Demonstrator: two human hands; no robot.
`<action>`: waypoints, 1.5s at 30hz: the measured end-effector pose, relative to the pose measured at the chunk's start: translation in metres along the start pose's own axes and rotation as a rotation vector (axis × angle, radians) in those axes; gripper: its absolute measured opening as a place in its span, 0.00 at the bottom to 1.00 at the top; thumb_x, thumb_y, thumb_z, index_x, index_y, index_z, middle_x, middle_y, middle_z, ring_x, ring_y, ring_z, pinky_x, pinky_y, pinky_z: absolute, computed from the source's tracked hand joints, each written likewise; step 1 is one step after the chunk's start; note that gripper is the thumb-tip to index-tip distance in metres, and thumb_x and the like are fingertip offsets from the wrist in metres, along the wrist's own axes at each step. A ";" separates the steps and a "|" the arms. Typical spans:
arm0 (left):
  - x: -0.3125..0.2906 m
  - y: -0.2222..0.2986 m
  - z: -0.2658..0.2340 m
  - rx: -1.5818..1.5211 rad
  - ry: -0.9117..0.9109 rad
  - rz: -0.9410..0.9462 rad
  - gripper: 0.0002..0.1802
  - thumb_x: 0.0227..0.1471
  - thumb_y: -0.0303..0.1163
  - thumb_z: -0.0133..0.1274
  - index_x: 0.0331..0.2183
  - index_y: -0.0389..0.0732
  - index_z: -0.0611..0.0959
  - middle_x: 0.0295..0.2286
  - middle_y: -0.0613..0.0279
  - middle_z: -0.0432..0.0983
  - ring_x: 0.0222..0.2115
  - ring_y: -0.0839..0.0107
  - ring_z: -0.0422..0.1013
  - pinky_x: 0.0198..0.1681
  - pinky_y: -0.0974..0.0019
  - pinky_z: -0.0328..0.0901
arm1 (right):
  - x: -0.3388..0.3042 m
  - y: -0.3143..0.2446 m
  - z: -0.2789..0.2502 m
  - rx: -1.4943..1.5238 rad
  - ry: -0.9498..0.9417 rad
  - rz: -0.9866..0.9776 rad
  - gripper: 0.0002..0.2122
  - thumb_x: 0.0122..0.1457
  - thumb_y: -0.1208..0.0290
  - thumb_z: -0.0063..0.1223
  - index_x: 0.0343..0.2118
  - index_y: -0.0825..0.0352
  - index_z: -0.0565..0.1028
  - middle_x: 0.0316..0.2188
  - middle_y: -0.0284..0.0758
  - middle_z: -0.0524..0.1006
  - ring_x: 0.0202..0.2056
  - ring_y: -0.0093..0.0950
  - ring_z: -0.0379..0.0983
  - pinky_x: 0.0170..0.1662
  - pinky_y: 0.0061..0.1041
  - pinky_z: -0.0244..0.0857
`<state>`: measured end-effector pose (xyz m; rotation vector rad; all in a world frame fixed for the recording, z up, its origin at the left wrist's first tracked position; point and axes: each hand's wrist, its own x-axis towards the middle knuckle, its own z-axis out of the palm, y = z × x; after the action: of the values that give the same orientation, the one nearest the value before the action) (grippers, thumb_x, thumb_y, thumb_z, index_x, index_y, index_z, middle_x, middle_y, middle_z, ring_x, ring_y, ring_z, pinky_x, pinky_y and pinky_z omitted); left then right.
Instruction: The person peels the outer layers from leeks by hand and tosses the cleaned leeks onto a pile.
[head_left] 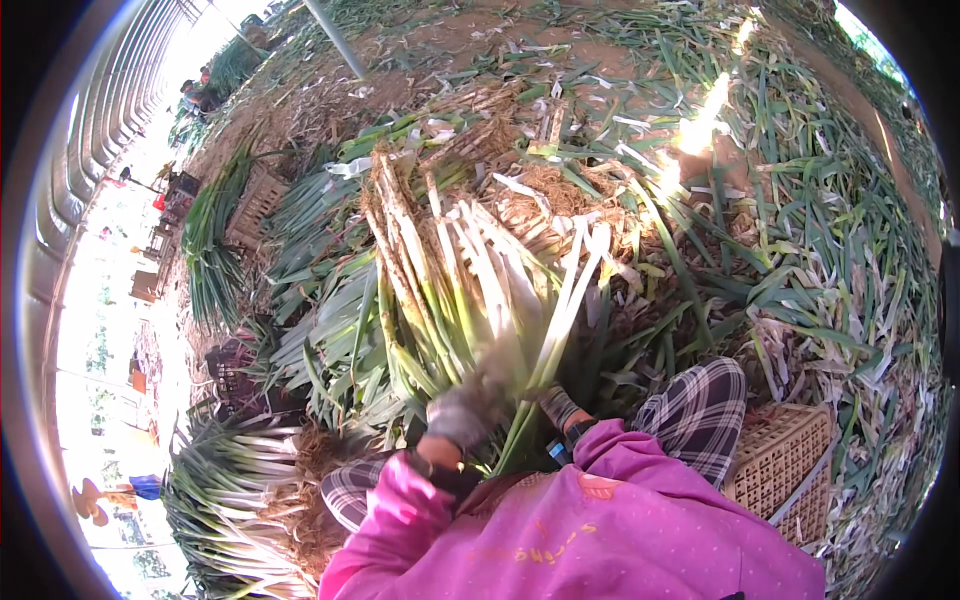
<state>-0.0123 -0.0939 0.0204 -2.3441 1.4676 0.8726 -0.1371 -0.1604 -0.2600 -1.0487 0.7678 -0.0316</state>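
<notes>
A thick bunch of long green onions (465, 290) lies in front of my lap, white and soil-brown root ends pointing away from me. My left hand (468, 408), in a grey glove, is over the near part of the bunch; motion smears its fingers. Close to its right, my gloved right hand (560, 406) is closed round a few clean, pale green onions (565, 315), whose white ends tilt up and right. Those stalks hide part of its fingers. Green leaves (520, 437) hang down between my two wrists.
Peeled green onions (235, 510) with bushy roots are piled at my left. A woven plastic crate (785, 465) is by my right knee, another crate (258, 205) far left. Leaf scraps (800, 260) cover the ground at right. A pole (335, 38) rises at the back.
</notes>
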 end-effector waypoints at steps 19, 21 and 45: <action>0.143 -0.048 0.043 -1.055 0.551 0.161 0.18 0.49 0.40 0.48 0.38 0.37 0.74 0.23 0.63 0.74 0.27 0.64 0.70 0.38 0.60 0.61 | -0.092 -0.068 0.070 -0.570 0.077 -0.389 0.14 0.42 0.61 0.57 0.28 0.66 0.75 0.23 0.36 0.74 0.25 0.29 0.69 0.31 0.31 0.64; 0.102 0.022 -0.001 -1.390 0.360 0.252 0.19 0.48 0.40 0.50 0.40 0.38 0.73 0.27 0.64 0.75 0.28 0.65 0.69 0.38 0.66 0.63 | -0.089 -0.061 0.058 -0.483 0.045 -0.430 0.14 0.43 0.61 0.58 0.30 0.64 0.74 0.24 0.32 0.73 0.28 0.30 0.69 0.34 0.35 0.65; -0.023 0.068 0.003 -2.363 -0.392 0.480 0.12 0.46 0.38 0.50 0.33 0.43 0.74 0.26 0.71 0.73 0.27 0.74 0.69 0.33 0.69 0.64 | -0.280 -0.468 -0.199 -2.019 0.346 -0.617 0.11 0.51 0.65 0.45 0.36 0.63 0.71 0.31 0.38 0.73 0.30 0.32 0.70 0.33 0.30 0.66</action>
<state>-0.0800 -0.1071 0.0396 -1.5229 0.1886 4.3395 -0.3092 -0.4537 0.2103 -3.2430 0.5723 0.0597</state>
